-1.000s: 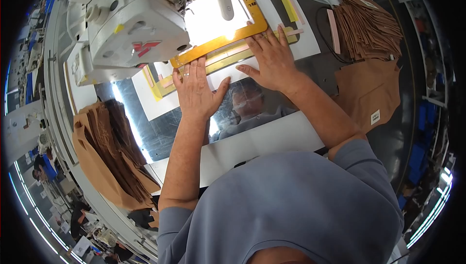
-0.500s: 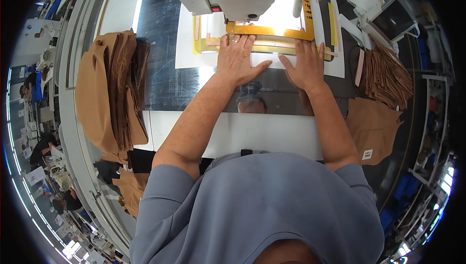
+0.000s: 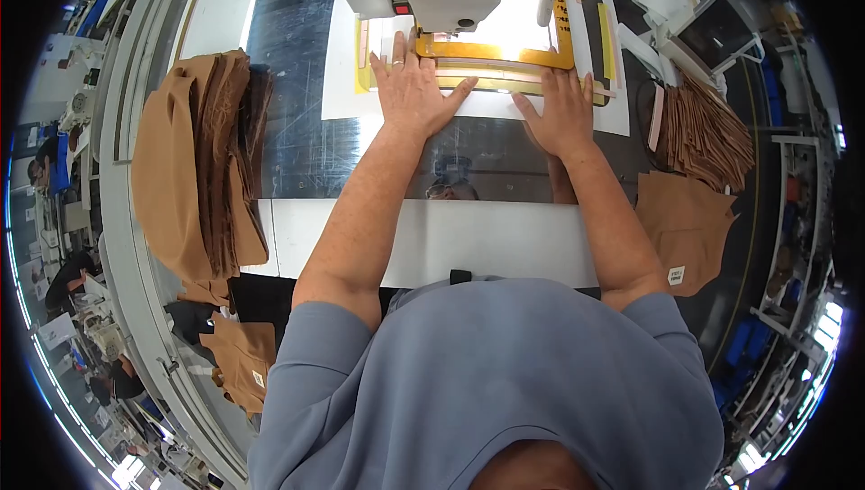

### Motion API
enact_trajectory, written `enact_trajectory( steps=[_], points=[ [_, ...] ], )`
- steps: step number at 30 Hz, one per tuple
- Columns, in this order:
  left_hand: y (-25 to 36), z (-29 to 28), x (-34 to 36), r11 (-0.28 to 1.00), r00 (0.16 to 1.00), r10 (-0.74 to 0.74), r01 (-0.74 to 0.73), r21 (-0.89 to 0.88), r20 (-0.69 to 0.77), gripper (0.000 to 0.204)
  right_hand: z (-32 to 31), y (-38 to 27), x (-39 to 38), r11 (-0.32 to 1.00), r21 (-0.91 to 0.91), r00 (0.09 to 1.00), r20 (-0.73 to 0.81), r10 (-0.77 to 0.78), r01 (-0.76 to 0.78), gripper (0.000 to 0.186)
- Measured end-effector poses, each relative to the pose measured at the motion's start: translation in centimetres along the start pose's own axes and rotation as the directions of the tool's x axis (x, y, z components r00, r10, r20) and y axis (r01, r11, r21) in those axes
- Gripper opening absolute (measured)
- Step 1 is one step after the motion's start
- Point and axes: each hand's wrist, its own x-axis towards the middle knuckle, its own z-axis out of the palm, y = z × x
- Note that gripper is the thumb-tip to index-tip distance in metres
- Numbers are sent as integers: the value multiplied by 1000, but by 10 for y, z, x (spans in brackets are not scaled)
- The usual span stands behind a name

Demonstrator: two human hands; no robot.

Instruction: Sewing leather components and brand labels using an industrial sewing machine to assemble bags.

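Head view: the right hand point(image 3: 562, 116) lies flat, clutching nothing; the left hand point(image 3: 413, 92), likewise flat, has slid left, so they span more of the template point(image 3: 496, 82). That lies beyond the bench's point(image 3: 306, 152) near edge, partly under the frame point(image 3: 496, 53).

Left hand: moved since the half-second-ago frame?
Yes. Against the metal plate, the left hand has shifted left and slightly forward, away from the wearer.
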Motion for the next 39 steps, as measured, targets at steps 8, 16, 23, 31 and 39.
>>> enact_trajectory(
  steps=[8,16,23,31,39],
  points=[
    [-20,-5,-22,935,980,-179,143,-326,-84,104,18,27,-4,1000,20,985,-173,-1,4,70],
    [-179,-105,-88,970,851,-240,228,-84,-466,64,17,30,1,950,-213,973,-6,230,-226,90],
    [-326,-153,-130,593,549,-805,753,-285,-224,42,19,35,7,968,-193,987,-67,148,-159,86],
    [-350,-145,-109,696,694,-711,674,-249,-111,24,20,44,6,968,-208,986,-116,116,-138,82],
    [-383,-121,-120,396,431,-894,626,-672,-124,20,16,44,6,967,-225,987,-128,93,-120,84]
  ],
)
